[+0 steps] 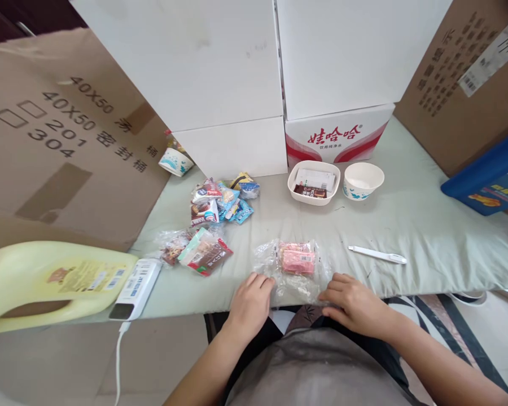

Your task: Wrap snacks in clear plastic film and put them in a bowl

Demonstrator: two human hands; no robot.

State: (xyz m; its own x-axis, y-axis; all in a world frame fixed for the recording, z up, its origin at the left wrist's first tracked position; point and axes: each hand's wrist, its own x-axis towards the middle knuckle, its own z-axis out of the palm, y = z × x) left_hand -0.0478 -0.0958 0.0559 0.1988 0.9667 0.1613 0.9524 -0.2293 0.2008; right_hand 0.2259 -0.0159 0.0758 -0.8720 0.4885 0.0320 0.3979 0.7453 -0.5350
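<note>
A clear plastic bag (298,286) lies flat near the front edge of the cloth-covered surface, with pink wrapped snacks (298,262) at its middle. My left hand (253,301) has its fingers curled on the bag's near left corner; its thumb is hidden. At the near right corner, my right hand (352,300) holds the bag's edge, fingers bent and thumb below. Right of the bag is a white utility knife (377,255). To the left lie a brown-and-green snack packet (206,252) and a pile of small wrapped snacks (222,200).
Behind stand a white square bowl (293,194) with packets inside, a paper cup (363,179) and white boxes (232,146). A yellow jug (88,248) and white power strip (138,287) occupy the left. Cardboard boxes (63,186) flank both sides; a blue bottle (486,186) is at right.
</note>
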